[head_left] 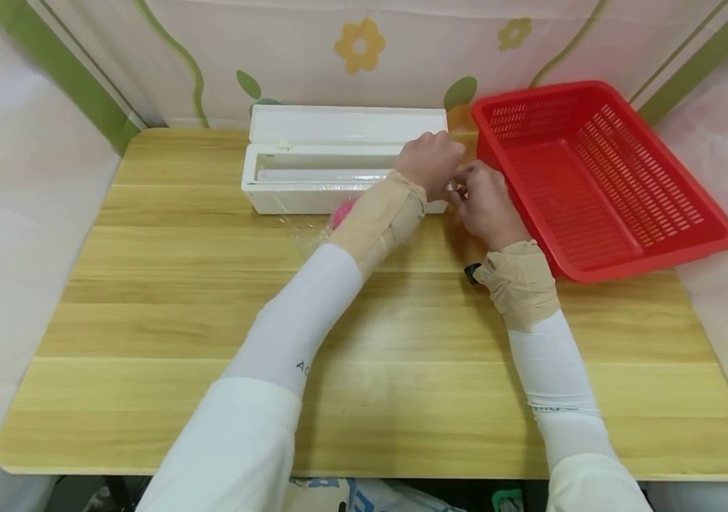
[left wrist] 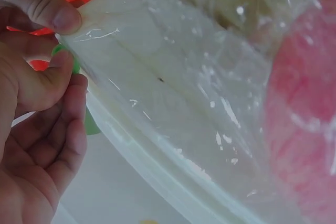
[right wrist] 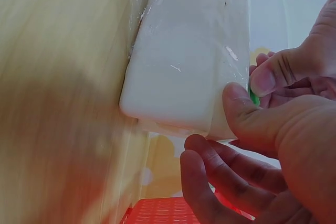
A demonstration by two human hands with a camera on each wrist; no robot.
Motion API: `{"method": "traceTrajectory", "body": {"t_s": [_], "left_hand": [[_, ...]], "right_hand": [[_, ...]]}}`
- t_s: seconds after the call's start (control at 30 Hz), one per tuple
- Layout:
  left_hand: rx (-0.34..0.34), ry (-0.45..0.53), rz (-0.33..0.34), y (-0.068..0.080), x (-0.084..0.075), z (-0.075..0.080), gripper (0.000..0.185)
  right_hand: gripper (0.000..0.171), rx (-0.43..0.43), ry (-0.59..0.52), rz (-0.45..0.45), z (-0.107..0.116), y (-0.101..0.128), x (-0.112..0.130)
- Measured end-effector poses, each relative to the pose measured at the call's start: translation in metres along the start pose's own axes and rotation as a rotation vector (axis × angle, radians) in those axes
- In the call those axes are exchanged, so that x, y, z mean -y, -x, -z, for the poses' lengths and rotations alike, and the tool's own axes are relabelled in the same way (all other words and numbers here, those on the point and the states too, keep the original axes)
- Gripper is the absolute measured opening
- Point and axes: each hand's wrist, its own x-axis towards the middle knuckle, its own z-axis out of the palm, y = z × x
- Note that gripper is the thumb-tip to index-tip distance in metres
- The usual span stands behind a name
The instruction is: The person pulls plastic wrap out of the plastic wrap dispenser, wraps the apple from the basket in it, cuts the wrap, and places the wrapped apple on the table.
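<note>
Film [left wrist: 210, 103], clear cling wrap, drapes over the front wall of the white dispenser [head_left: 313, 188] at the back middle of the table [head_left: 146, 320], lid open. Both hands meet at the dispenser's right end. Left hand [head_left: 431, 162] pinches the film corner, thumb [left wrist: 58, 17] pressed on the film edge at the box corner, other fingers curled. Right hand [head_left: 485, 203] is just beside it, thumb [right wrist: 241, 108] against the box end on the film, fingers loosely curled below; a small green piece [left wrist: 89, 124] shows between the two hands, what it is cannot be told. A pink object [head_left: 341, 212] lies under the film in front of the dispenser, partly hidden by the left forearm. Red basket [head_left: 601, 178] sits right of the dispenser, near the hands. Wrists wrapped in tan bands, white sleeves.
</note>
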Motion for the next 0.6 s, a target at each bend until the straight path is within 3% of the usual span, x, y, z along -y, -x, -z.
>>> {"method": "traceTrajectory", "body": {"t_s": [0.17, 0.27, 0.4, 0.6], "left_hand": [[0.014, -0.034, -0.017, 0.003, 0.005, 0.001, 0.036], [0.039, -0.045, -0.011, 0.008, 0.019, 0.004, 0.029], [0.092, -0.012, -0.014, 0.024, 0.051, 0.007, 0.037], [0.122, 0.037, 0.004, 0.064, 0.114, 0.005, 0.027]], "right_hand": [[0.021, -0.019, 0.003, 0.028, -0.003, 0.001, 0.002], [0.032, -0.026, -0.014, 0.055, -0.004, 0.0, 0.003], [0.051, -0.028, -0.033, 0.056, -0.003, -0.003, 0.002], [0.054, -0.037, -0.027, 0.051, -0.002, -0.005, -0.002]]}}
